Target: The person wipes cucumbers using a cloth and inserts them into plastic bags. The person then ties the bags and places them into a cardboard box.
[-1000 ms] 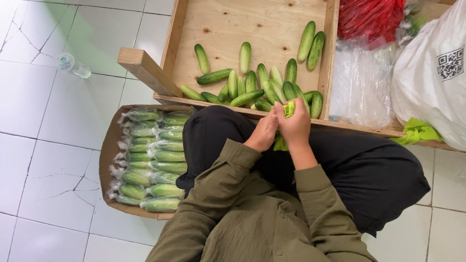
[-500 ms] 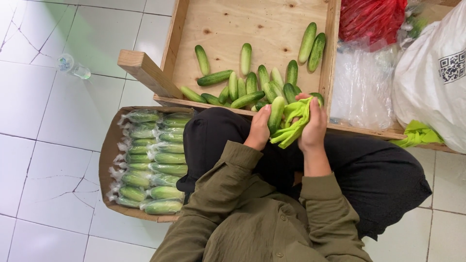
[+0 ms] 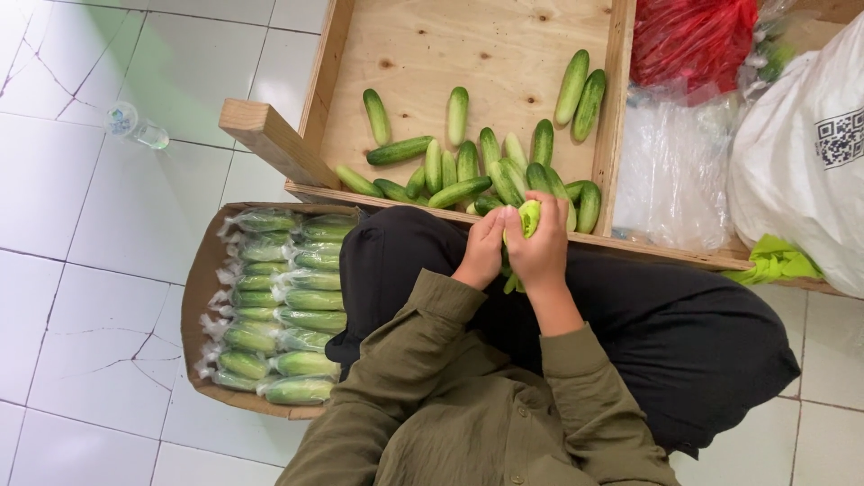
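My right hand [image 3: 540,247] is closed around a light green plastic bag [image 3: 529,218] with what looks like a cucumber inside, held over my lap by the wooden crate's near edge. My left hand [image 3: 483,250] touches the same bundle from the left, fingers pressed on it. Several loose cucumbers [image 3: 468,175] lie in the wooden crate [image 3: 315,99] just beyond my hands. Both arms are in olive green sleeves, and I sit cross-legged in black trousers.
A cardboard tray [image 3: 193,297] on my left holds several cucumbers wrapped in clear plastic [image 3: 279,306]. Clear plastic bags [image 3: 670,171], a red bag [image 3: 693,40] and a white sack [image 3: 805,153] lie to the right. A small bottle [image 3: 135,126] lies on the tiled floor.
Half a second ago my hands were spread with the green bag open around a cucumber; now they have drawn together and the bag is bunched tight in my right hand.
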